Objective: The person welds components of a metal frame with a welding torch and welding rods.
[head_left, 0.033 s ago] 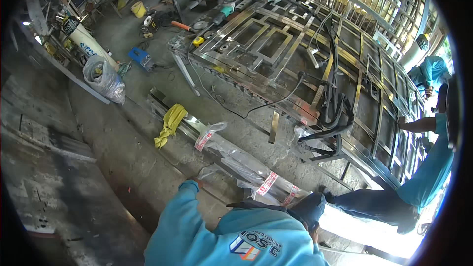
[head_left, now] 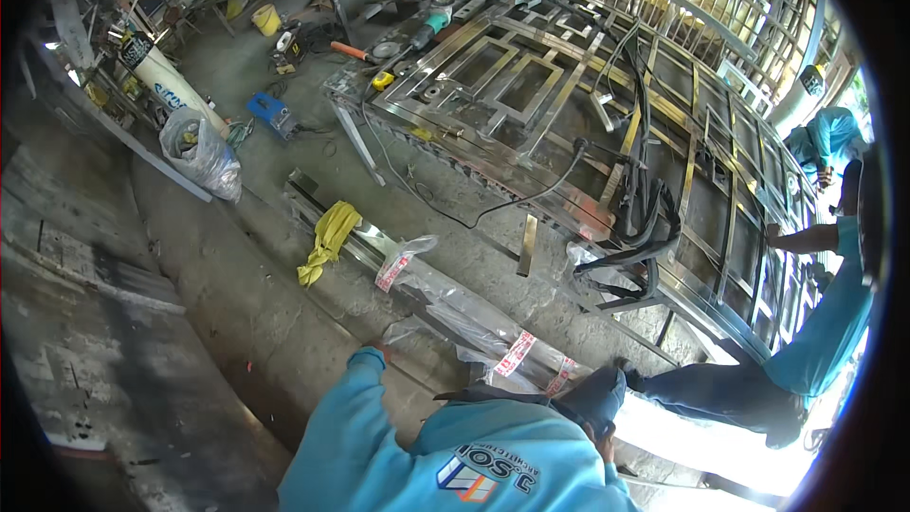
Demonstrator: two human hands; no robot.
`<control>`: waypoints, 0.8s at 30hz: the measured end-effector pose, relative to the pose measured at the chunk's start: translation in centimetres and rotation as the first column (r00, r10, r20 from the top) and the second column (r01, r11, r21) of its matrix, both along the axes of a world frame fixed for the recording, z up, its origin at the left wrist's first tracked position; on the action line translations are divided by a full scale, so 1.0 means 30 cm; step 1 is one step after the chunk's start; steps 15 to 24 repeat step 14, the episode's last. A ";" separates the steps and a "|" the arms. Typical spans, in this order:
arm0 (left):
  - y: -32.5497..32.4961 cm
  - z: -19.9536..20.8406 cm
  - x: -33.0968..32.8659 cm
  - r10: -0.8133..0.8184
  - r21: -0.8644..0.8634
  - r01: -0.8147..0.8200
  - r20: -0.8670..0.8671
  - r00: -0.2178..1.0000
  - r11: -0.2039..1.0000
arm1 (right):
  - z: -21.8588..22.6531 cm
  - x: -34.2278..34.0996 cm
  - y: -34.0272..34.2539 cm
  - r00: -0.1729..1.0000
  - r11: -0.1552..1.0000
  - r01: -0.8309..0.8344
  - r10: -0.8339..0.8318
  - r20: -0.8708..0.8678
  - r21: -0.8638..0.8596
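A long bundle of metal bars in clear plastic (head_left: 464,315) lies on the concrete floor before me, bound with red-and-white tape (head_left: 515,354). Toward its far end a yellow cloth (head_left: 330,233) is tied round the bars. My left hand (head_left: 383,350) reaches down beside a loose flap of the plastic; the blue sleeve covers most of it, and its fingers are hidden. Low by my right knee is my right hand (head_left: 603,438), partly behind my body and leg. Whether it holds anything does not show.
A large welded metal frame (head_left: 531,104) fills the right, with black cables (head_left: 654,218) and an angle grinder (head_left: 434,24) on it. Two co-workers, one in a blue sleeve (head_left: 829,341), are at its right. A blue machine (head_left: 272,114) and plastic sack (head_left: 201,152) stand left.
My upper body has turned very slightly. Both hands and the wrapped bundle stay almost where they were.
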State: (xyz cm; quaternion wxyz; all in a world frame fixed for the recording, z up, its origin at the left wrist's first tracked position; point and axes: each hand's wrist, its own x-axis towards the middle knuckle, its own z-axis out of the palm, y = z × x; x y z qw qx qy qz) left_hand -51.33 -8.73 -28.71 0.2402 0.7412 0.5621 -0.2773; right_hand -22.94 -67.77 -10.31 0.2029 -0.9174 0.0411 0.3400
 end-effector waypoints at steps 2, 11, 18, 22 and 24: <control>-0.096 -0.036 0.044 -0.317 0.097 0.309 0.081 0.945 0.946 | 0.023 0.057 0.083 0.997 0.996 -0.071 0.071 0.018 0.045; -0.463 0.098 0.417 -0.349 -0.315 0.595 0.578 0.738 0.739 | 0.067 0.136 0.178 0.983 0.980 -0.173 0.166 -0.074 -0.099; -0.312 0.109 0.412 -0.318 -0.300 0.386 0.252 0.914 0.872 | -0.003 0.104 0.089 0.985 0.983 0.073 -0.097 -0.142 -0.167; -0.312 0.109 0.412 -0.318 -0.300 0.386 0.252 0.914 0.872 | -0.003 0.104 0.089 0.985 0.983 0.073 -0.097 -0.142 -0.167; -0.312 0.109 0.412 -0.318 -0.300 0.386 0.252 0.914 0.872 | -0.003 0.104 0.089 0.985 0.983 0.073 -0.097 -0.142 -0.167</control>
